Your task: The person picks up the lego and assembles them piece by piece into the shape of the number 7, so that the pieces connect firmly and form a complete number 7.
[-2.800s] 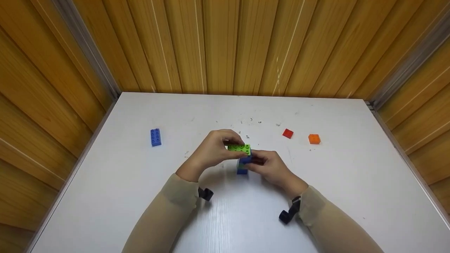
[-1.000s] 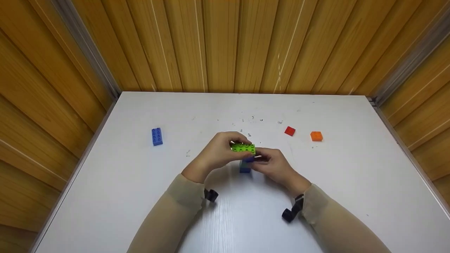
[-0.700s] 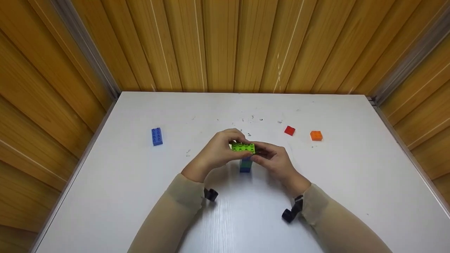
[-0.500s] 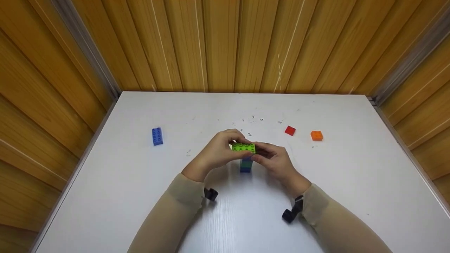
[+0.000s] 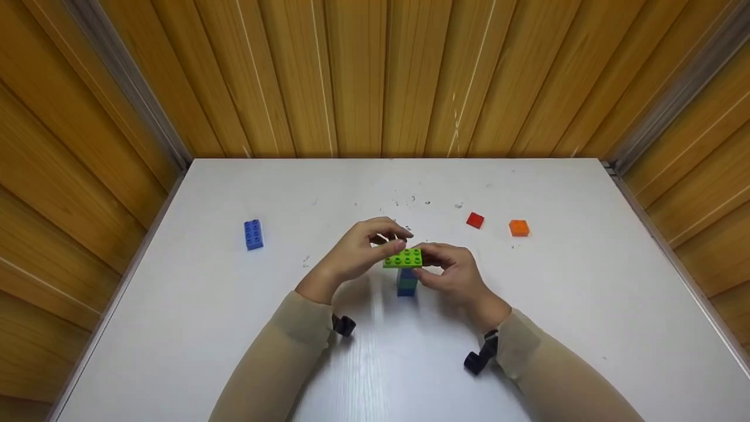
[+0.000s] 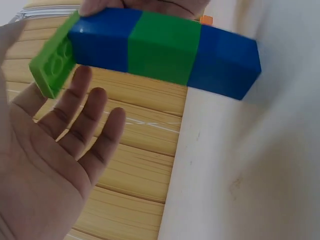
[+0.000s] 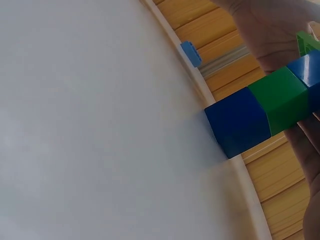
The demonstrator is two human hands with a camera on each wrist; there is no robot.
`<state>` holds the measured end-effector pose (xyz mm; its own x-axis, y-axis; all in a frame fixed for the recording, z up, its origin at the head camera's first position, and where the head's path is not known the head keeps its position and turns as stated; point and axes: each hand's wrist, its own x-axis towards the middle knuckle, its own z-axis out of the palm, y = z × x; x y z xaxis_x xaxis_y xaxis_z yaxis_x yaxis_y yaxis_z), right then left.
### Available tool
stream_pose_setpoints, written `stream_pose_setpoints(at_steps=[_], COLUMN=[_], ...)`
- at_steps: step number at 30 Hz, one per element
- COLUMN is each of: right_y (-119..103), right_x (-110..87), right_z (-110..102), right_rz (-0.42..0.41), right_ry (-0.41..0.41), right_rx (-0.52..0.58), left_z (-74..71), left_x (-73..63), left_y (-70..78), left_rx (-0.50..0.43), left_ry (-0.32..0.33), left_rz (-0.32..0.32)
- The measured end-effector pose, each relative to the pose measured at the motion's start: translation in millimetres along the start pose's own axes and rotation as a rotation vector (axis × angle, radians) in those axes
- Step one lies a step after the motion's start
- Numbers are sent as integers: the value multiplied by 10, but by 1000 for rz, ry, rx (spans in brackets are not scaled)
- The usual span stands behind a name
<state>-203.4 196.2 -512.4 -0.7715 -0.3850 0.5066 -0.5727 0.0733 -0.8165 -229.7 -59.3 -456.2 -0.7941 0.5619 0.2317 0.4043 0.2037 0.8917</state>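
A tower of toy building bricks stands upright on the white table (image 5: 328, 351): a blue brick (image 6: 225, 62) at the bottom, a green brick (image 6: 162, 47) and another blue brick (image 6: 102, 39) above it. Across its top lies a lime-green studded plate (image 5: 404, 259), overhanging to the left. My right hand (image 5: 457, 275) pinches the tower near the top, its thumb and fingers at the upper blue brick. My left hand (image 5: 354, 251) is spread loosely around the plate's left end, its thumb over the studs. In the left wrist view those fingers are apart from the bricks.
A blue brick (image 5: 253, 234) lies at the left of the table. To the back right are a small red piece (image 5: 475, 220) and an orange brick (image 5: 519, 228). Wood-patterned panels (image 5: 375, 76) close off the back and both sides.
My left hand has loosened from the lime-green plate, its thumb and fingers now spread. My right hand shifted up the tower, then slightly down. More of the plate shows.
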Motion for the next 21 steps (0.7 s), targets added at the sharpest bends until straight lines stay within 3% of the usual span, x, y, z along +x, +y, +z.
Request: stream_pose_setpoints(at_steps=[3,6,11,15,21], right_y=[-20,-40,-20,7,30], right_x=[29,31,-26,-12,-6], right_z=[-17,-56,-113,-103,-148], right_rz=[14,27,23,48,53], right_ry=[-38,-79,-154,-227,-271], right_rx=[-34,-49,-38,3,65], left_z=[-49,-61,18,56,167], left_x=[119,327,725,950,1256], left_y=[-65,-120,-214,-308,-344], left_rx=[-40,-26,123,232,336], left_ry=[27,29,-16,-62,-87], left_rz=[-8,-50,-142,-209,-228])
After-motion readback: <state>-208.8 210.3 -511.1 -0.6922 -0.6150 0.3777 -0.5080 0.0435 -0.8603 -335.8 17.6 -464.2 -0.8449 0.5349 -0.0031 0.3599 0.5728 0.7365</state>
